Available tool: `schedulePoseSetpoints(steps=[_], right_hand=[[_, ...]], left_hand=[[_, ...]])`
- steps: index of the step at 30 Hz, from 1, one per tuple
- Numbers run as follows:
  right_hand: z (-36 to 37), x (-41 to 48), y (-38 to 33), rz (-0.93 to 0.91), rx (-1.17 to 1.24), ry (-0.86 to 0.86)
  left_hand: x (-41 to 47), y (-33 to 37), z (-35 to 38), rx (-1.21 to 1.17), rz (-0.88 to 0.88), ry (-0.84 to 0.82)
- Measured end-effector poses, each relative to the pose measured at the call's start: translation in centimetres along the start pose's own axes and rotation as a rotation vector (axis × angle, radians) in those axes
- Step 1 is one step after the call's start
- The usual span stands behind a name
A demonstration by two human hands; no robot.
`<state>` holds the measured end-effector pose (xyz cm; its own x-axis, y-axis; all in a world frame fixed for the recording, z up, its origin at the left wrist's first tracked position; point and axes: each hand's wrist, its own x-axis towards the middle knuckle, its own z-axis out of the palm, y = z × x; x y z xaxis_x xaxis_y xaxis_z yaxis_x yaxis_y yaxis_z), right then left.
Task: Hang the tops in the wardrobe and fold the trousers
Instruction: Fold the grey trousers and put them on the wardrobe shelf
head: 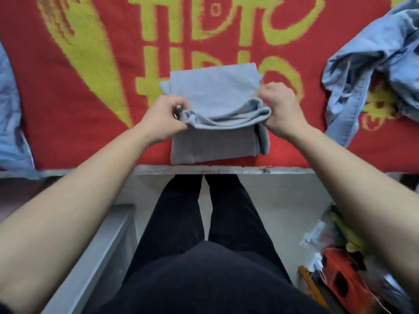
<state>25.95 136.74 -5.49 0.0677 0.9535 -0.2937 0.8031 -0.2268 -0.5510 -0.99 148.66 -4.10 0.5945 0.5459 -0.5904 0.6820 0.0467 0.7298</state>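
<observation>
Folding grey trousers [215, 87], mid-fold. They lie on the red blanket [68, 109], centre, right at its near edge and straight in front of me. They are already doubled into a compact, several-layer rectangle. Its long axis runs away from me, near edge to far, and the raised fold ridge crosses it left to right. I can't tell which end is the waist.

My left hand [162, 120] has fingers curled, pinching the ridge's left end. My right hand [281, 107] has fingers curled, pinching the right end. Both hold cloth only.

Judgement: this pair is nearly done, with one fold left to lay flat and smooth. A crumpled blue garment [374, 53] at right looks unhandled, and there is more blue cloth [9, 109] at the left edge. No wardrobe is in view, so I can't tell how far the hanging has got.
</observation>
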Motion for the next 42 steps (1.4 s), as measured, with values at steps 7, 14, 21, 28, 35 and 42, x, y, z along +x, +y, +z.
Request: schedulePoseSetpoints(steps=[7, 14, 21, 28, 35, 42], right_hand=[[5.6, -8.2, 0.3, -0.037, -0.389, -0.356], [-0.2, -2.5, -1.7, -0.017, -0.33, -0.568], [-1.4, 7.9, -3.3, 0.272, -0.052, -0.248], [0.4, 9.4, -3.8, 0.296, -0.202, -0.652], [-0.4, 5.8, -4.6, 0.19, -0.296, -0.73], [0.5, 3.1, -3.9, 0.2, -0.38, -0.65]], left_hand=[[-5.5, -5.6, 7.1, 0.726, 0.35, -0.199], [-5.1, -2.8, 5.0, 0.673, 0.335, -0.131], [6.3, 2.7, 0.8, 0.388, -0.064, 0.188], [9.1, 1.9, 0.2, 0.614, -0.226, -0.291], [4.5, 1.5, 2.4, 0.766, -0.092, -0.272], [2.3, 0.8, 3.7, 0.827, -0.066, -0.127]])
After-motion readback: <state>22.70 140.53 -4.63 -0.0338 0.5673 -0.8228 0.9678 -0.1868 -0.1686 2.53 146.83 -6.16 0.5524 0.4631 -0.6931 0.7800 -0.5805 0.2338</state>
